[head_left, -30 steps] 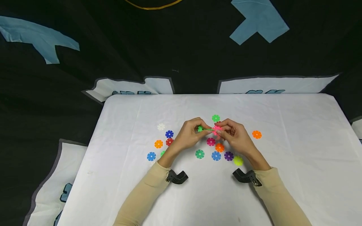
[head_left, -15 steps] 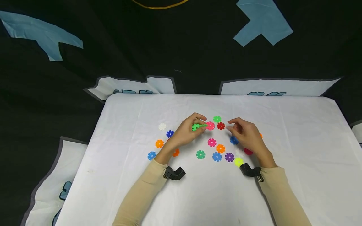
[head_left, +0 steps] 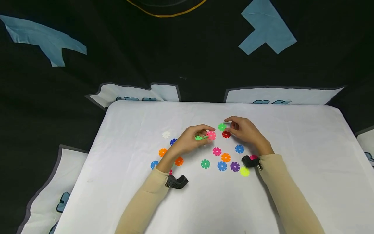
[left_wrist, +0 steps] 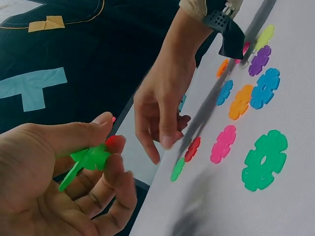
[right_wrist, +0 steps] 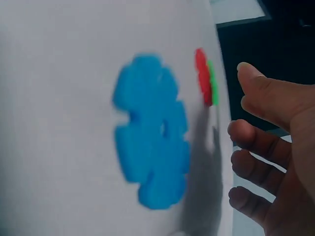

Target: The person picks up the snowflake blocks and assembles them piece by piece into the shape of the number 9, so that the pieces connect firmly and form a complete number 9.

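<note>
My left hand [head_left: 190, 139] pinches a small cluster of joined interlocking discs between thumb and fingers. Two of its discs are green [left_wrist: 93, 158], set at an angle to each other, and a pink disc [head_left: 211, 135] sits at its right end. Fingers partly cover the cluster in the left wrist view. My right hand [head_left: 245, 131] holds nothing; its thumb and fingers are apart and relaxed. Its fingertips hover close over a light green disc [head_left: 221, 127] and a red disc [head_left: 226, 134] lying on the table. In the right wrist view a blue disc [right_wrist: 152, 132] looms large.
Several loose notched discs lie on the white-covered table [head_left: 204, 201], among them a teal-green disc [head_left: 205, 163], an orange disc [head_left: 225, 157] and a purple disc [head_left: 235, 166]. More lie around the left forearm, including a white disc [head_left: 166, 134]. A black curtain [head_left: 187, 58] hangs behind.
Both hands were at the joined discs; the right hand let go and drew away to the right, then came over the light green and red discs. The left hand shifted left with the cluster.
</note>
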`<state>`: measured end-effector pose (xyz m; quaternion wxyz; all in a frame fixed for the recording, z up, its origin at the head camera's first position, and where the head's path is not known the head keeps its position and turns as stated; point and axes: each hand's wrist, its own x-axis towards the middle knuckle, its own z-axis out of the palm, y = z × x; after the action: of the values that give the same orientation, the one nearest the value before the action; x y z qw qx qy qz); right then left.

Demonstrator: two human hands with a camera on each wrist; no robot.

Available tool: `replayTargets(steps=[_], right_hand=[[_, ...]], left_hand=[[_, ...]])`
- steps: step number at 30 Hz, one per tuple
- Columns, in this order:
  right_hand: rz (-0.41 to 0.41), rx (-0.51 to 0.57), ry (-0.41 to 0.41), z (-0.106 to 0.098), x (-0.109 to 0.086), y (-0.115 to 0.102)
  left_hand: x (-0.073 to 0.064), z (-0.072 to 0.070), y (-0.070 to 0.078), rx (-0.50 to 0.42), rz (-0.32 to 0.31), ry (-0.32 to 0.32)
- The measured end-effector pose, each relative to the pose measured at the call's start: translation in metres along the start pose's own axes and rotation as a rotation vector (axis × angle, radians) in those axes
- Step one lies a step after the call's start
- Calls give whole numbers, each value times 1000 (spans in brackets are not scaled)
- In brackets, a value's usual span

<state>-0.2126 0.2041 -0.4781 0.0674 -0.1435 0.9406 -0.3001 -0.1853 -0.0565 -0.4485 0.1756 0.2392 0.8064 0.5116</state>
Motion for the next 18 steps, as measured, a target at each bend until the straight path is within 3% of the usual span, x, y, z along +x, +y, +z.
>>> replayTargets(steps=[4, 11, 18], right_hand=[[-20, -55, -49, 2, 11, 2], [-40, -155, -58, 3, 15, -5], [42, -94, -86, 7, 13, -8]], left_hand=[[0, -2, 1, 12, 29, -14], [2, 0, 3, 64, 69, -49], [-1, 1, 0, 95, 97, -107]])
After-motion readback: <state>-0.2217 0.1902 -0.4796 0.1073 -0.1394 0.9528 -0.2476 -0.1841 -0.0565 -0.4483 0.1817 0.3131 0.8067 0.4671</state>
